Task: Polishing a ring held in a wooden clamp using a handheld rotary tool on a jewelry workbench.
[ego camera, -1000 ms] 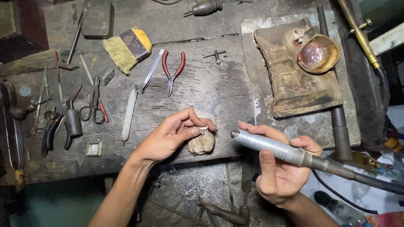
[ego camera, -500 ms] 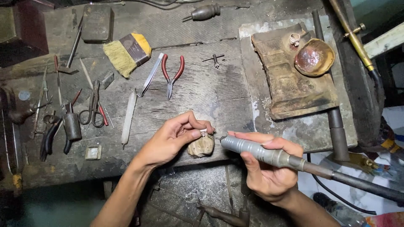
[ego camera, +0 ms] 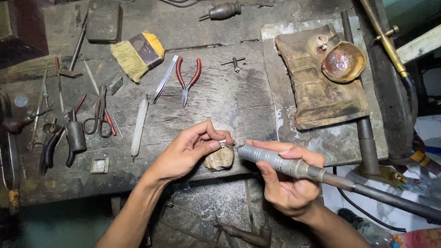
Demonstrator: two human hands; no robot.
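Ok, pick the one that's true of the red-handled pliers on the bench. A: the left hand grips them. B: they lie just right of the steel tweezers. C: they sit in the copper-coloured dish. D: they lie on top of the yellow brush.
B: the red-handled pliers lie flat on the bench, immediately right of the tweezers, with no hand touching them.

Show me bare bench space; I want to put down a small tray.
Bare wood lies between the red-handled pliers and the stained metal slab, above the left hand. The left edge is crowded: black-handled scissors, files, dark cutters. The right hand holds the grey rotary handpiece.
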